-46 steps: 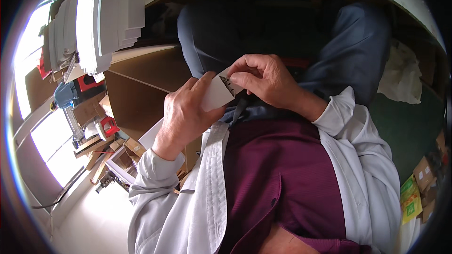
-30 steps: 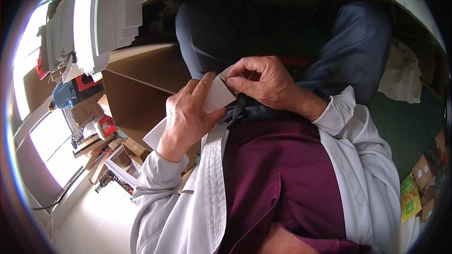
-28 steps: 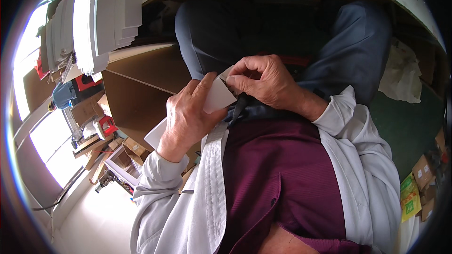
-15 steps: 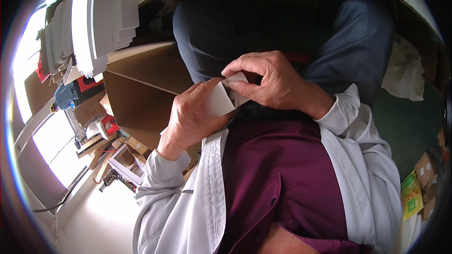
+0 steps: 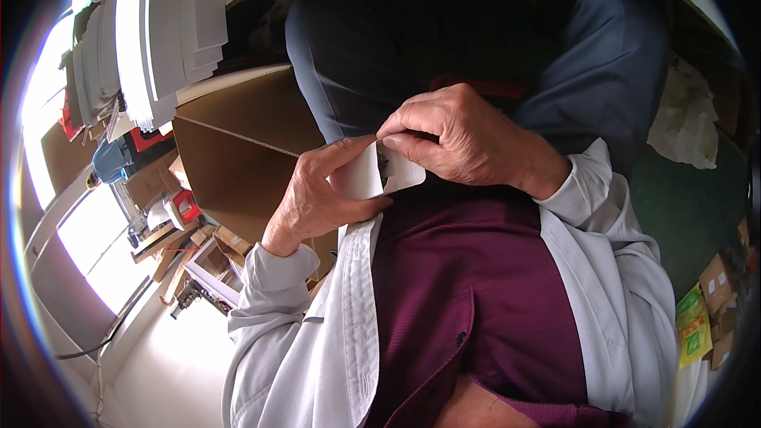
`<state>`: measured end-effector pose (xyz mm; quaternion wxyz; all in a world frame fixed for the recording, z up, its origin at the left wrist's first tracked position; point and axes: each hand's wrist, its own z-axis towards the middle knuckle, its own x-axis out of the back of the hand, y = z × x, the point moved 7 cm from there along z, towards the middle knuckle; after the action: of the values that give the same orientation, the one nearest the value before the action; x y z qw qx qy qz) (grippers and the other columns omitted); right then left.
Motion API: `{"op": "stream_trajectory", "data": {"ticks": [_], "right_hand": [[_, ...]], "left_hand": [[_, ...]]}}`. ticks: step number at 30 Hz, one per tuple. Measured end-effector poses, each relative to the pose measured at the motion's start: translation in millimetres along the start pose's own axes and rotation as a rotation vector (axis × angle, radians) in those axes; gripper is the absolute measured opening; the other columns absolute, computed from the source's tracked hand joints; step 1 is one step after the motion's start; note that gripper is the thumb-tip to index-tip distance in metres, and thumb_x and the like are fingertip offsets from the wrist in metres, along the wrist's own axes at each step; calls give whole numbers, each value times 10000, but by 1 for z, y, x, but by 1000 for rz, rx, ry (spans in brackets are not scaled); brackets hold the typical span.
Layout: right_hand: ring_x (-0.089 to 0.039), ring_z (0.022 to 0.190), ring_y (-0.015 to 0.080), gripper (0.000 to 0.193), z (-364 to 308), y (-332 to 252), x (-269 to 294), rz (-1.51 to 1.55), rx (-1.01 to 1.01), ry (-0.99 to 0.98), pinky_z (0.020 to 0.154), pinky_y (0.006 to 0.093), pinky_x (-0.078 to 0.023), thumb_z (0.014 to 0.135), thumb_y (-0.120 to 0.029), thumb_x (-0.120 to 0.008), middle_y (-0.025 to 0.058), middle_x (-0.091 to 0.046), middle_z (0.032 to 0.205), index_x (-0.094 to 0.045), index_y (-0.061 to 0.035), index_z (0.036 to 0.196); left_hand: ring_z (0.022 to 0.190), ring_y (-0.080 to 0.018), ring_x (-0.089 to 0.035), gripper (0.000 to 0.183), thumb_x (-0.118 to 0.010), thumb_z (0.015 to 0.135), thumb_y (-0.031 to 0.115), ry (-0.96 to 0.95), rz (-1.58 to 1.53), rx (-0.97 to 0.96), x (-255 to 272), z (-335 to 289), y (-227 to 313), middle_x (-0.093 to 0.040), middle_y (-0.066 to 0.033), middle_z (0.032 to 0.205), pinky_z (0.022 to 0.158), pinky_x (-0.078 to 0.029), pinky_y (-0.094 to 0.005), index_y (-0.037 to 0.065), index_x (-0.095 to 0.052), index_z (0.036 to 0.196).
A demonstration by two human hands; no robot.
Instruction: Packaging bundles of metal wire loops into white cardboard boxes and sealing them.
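Above my lap, a small white paper box (image 5: 360,176) lies in my left hand (image 5: 304,194), gripped between thumb and fingers. Its end facing right stands open, with a white flap (image 5: 406,174) sticking out on that side. Something dark shows in the opening, too little of it to name. My right hand (image 5: 472,141) is closed in a pinch at the box's upper right edge, thumb and forefinger by the flap; the other fingers curl behind.
At my left stands a large open brown cardboard box (image 5: 230,166). A stack of white sheets (image 5: 170,28) rises at upper left, above a cluttered bench with a blue tool (image 5: 111,160). A white plastic bag (image 5: 683,123) and small cardboard boxes (image 5: 716,285) lie to the right.
The flap side of the white box now shows more, and the box has tilted slightly. My right thumb and fingers have drawn closer together at its upper edge.
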<state>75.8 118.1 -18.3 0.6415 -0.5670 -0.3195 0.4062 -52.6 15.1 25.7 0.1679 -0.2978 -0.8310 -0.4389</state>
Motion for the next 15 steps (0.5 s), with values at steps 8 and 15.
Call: {"op": "stream_trajectory", "data": {"ticks": [8, 15], "right_hand": [[-727, 764, 179, 149, 1, 3, -1, 270, -153, 68, 715, 313, -563, 944, -124, -728, 152, -759, 840, -758, 17, 984], [-701, 742, 115, 156, -1, 1, 2, 293, -114, 138, 681, 287, -552, 955, -141, -741, 119, -762, 820, -778, 11, 958]], "left_hand": [[968, -229, -742, 741, -944, 614, 167, 46, -82, -67, 4, -4, -3, -752, -117, 1057, 895, -575, -364, 18, -683, 1292], [929, -216, -745, 721, -944, 614, 150, 104, -68, -87, 7, -5, 2, -752, -107, 1032, 850, -583, -345, 23, -689, 1276]]}}
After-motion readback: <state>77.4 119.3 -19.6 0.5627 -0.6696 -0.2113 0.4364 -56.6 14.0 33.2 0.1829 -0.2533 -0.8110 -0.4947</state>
